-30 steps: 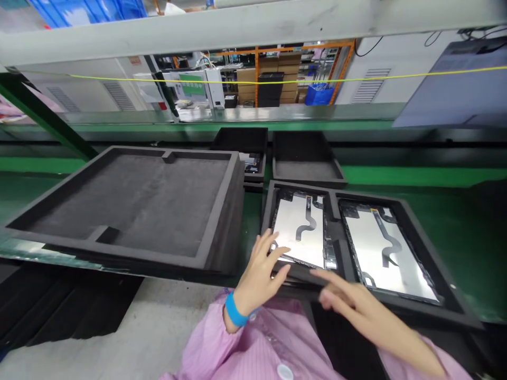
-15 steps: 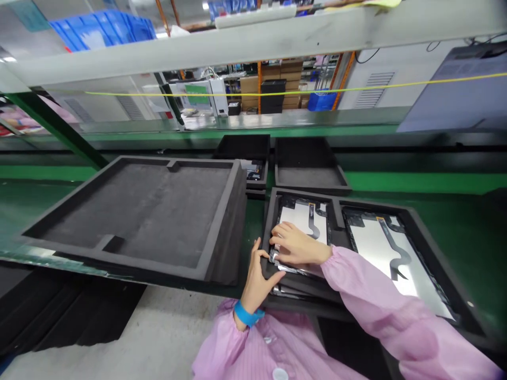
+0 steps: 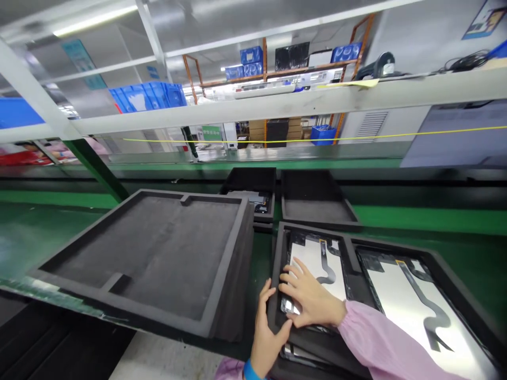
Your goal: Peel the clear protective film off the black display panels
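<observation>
My right hand [image 3: 311, 295] lies over a display panel [image 3: 312, 256] with a silvery back and a dark ribbon cable, set in the left compartment of a black foam tray [image 3: 352, 258]. Its fingers are spread on the panel's left part, and the thumb is near the lower left corner. At that same corner of the tray, my left hand [image 3: 269, 332] holds the rim, with fingers along the outer left side and the thumb at the near edge. A second display panel [image 3: 420, 301] fills the right compartment. Below, another panel edge [image 3: 301, 354] shows in a lower tray.
Left of my hands stands a stack of black foam trays, its top tray [image 3: 158, 253] facing up. Behind are a foam tray holding a panel [image 3: 257, 200] and another foam tray [image 3: 317, 208]. A white rail [image 3: 245, 110] crosses above the green bench [image 3: 396, 216].
The view has tilted up, so everything sits lower in the picture. My right hand's fingers have spread out more over the panel. My left hand stays at the tray's corner.
</observation>
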Action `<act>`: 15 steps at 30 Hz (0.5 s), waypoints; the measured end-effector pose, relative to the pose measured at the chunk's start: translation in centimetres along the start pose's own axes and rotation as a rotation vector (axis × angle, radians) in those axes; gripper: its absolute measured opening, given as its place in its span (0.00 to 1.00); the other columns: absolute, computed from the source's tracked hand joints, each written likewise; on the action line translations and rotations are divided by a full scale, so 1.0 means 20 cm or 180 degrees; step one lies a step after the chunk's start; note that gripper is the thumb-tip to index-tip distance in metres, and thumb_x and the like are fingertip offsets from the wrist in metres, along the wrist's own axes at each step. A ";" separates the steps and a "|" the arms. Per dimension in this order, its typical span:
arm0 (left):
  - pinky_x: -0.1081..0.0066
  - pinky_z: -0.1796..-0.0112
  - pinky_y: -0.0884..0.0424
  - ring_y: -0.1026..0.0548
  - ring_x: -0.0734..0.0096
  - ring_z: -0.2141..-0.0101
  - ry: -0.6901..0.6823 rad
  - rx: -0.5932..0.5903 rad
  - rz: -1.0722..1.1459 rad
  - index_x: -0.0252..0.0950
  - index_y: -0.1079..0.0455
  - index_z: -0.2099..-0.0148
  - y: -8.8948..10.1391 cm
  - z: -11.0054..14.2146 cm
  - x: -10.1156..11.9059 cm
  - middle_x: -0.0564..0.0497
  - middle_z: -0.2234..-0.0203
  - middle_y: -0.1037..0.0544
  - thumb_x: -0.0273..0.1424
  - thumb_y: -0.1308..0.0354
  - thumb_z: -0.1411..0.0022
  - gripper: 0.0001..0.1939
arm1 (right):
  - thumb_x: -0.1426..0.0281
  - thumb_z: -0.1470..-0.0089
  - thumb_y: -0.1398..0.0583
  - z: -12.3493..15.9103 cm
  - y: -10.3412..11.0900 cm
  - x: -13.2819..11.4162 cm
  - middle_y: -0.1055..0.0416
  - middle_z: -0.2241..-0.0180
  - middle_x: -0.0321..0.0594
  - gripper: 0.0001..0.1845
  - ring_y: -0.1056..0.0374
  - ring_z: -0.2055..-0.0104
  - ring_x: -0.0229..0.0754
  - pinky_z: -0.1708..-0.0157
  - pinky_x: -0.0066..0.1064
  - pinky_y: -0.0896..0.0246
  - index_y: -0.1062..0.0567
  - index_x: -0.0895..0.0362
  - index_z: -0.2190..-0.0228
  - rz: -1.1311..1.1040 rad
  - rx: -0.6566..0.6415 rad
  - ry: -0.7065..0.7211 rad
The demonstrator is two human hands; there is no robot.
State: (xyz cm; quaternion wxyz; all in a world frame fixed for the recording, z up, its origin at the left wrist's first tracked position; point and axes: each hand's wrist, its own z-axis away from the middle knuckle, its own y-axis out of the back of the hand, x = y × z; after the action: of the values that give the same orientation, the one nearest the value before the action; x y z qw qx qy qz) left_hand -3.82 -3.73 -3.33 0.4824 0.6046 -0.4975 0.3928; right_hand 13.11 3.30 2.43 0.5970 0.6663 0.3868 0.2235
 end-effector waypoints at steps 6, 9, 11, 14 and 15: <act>0.53 0.39 0.45 0.41 0.54 0.38 -0.0130 0.0183 0.0223 0.40 0.39 0.44 -0.04 0.00 -0.08 0.41 0.38 0.39 0.32 0.42 0.45 0.26 | 0.67 0.54 0.43 0.04 0.04 -0.03 0.31 0.66 0.40 0.10 0.35 0.57 0.46 0.36 0.56 0.63 0.26 0.57 0.68 0.0462 0.0494 0.0689; 0.53 0.39 0.45 0.41 0.54 0.38 -0.0150 0.0147 0.0315 0.42 0.39 0.44 -0.04 0.00 -0.08 0.42 0.38 0.40 0.33 0.41 0.46 0.27 | 0.72 0.49 0.47 0.08 0.16 -0.08 0.29 0.62 0.44 0.14 0.34 0.57 0.46 0.42 0.49 0.45 0.26 0.60 0.62 0.0922 0.1039 0.0623; 0.53 0.38 0.46 0.42 0.54 0.38 -0.0165 0.0085 0.0328 0.43 0.38 0.44 -0.04 0.00 -0.08 0.43 0.38 0.40 0.33 0.40 0.47 0.28 | 0.74 0.43 0.50 0.10 0.27 -0.13 0.28 0.62 0.44 0.15 0.33 0.60 0.45 0.50 0.46 0.37 0.26 0.61 0.60 0.1295 0.1119 0.0388; 0.54 0.38 0.48 0.44 0.55 0.37 -0.0104 -0.0034 0.0202 0.43 0.39 0.43 -0.02 -0.01 -0.06 0.44 0.37 0.41 0.30 0.41 0.48 0.29 | 0.76 0.39 0.51 0.13 0.44 -0.18 0.27 0.65 0.44 0.15 0.32 0.65 0.45 0.54 0.46 0.38 0.26 0.62 0.60 0.1873 0.1199 0.0083; 0.54 0.37 0.49 0.45 0.56 0.36 -0.0055 -0.0103 0.0125 0.43 0.39 0.42 -0.01 -0.02 -0.04 0.44 0.37 0.42 0.28 0.41 0.48 0.30 | 0.77 0.38 0.51 0.13 0.49 -0.17 0.27 0.66 0.45 0.15 0.32 0.65 0.44 0.53 0.46 0.38 0.25 0.63 0.61 0.2047 0.1303 -0.0001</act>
State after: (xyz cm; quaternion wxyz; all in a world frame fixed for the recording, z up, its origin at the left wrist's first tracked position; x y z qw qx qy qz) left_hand -3.84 -3.19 -4.14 0.4801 0.5901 -0.5196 0.3889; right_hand 15.38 -0.85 12.04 0.3511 0.8592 0.1945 0.3174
